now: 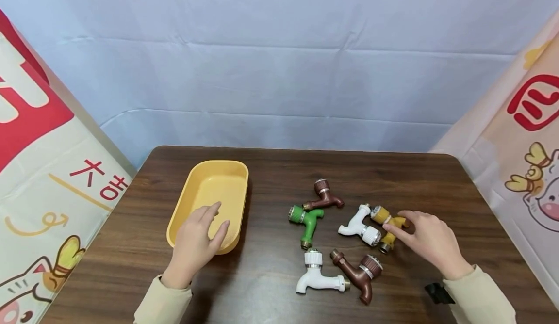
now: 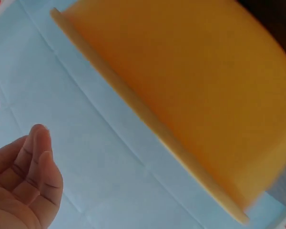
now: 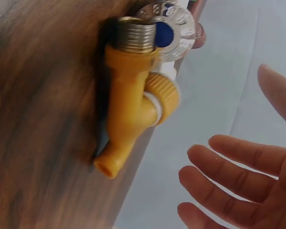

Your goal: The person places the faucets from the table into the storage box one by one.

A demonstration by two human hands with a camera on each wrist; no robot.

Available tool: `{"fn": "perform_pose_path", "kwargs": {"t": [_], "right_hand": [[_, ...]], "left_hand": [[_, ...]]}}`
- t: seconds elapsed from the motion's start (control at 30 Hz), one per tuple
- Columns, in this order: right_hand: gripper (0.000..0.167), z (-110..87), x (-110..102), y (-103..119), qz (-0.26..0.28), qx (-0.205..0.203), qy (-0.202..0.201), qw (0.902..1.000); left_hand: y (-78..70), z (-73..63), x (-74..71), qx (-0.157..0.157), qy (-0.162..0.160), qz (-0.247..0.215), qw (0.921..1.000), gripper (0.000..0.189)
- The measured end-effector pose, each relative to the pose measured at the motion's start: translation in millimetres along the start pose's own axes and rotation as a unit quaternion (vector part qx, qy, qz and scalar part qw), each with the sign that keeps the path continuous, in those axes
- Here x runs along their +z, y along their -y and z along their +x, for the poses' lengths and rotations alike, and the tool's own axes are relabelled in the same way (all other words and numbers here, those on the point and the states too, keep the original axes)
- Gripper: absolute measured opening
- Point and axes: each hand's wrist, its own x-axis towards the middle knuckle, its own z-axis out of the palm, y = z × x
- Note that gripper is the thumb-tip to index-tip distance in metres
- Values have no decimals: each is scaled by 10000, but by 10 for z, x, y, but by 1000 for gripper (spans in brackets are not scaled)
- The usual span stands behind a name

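My left hand (image 1: pixel 195 242) hovers over the near part of a yellow plastic basket (image 1: pixel 241 188), its fingers loosely bent and holding nothing. In the left wrist view those fingers (image 2: pixel 40 183) are apart from the basket's wall. A yellow tap (image 3: pixel 126 105) with a ribbed knob and a metal threaded end lies on the table. Above it is my right hand (image 1: pixel 432 241), thumb and fingers spread to either side. The right wrist view shows the fingers (image 3: pixel 238 176) separated from the tap, with nothing in them. Touching or close beside the yellow tap lies a white tap (image 1: pixel 355 224).
Further left lie a green tap (image 1: pixel 310 224), a small brown tap (image 1: pixel 325 198), another white tap (image 1: pixel 320 279) and a larger brown tap (image 1: pixel 358 275). All rest on a dark wooden table (image 1: pixel 271 169). Pale cloth (image 1: pixel 279 81) hangs behind it, printed cloth at both sides.
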Motion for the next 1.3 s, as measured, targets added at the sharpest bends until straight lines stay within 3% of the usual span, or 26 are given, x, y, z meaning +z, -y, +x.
{"fn": "perform_pose_path", "kwargs": {"t": [0.3, 0.53, 0.73, 0.87, 1.03, 1.17, 1.3], "right_hand": [[57, 66, 59, -119, 128, 3, 169, 9998], [59, 120, 68, -190, 54, -4, 247, 9997], [60, 133, 89, -243, 85, -84, 359, 9993], [62, 138, 101, -290, 89, -165, 652, 9977], [59, 170, 128, -382, 157, -316, 965, 9947], [55, 205, 150, -454, 354, -414, 1214, 9911], [53, 233, 164, -513, 555, -457, 1288, 9891]], "left_hand": [[208, -140, -181, -527, -142, 252, 9982, 34], [325, -193, -332, -693, -270, 444, 9962, 31], [414, -263, -422, -989, -167, 519, 9936, 31], [477, -316, -459, -1394, 18, 451, 9892, 31], [555, -353, -487, -2161, 559, 265, 9744, 39], [610, -364, -495, -2701, 1148, 114, 9559, 46], [652, -380, -495, -3047, 1676, -116, 9375, 53]]}}
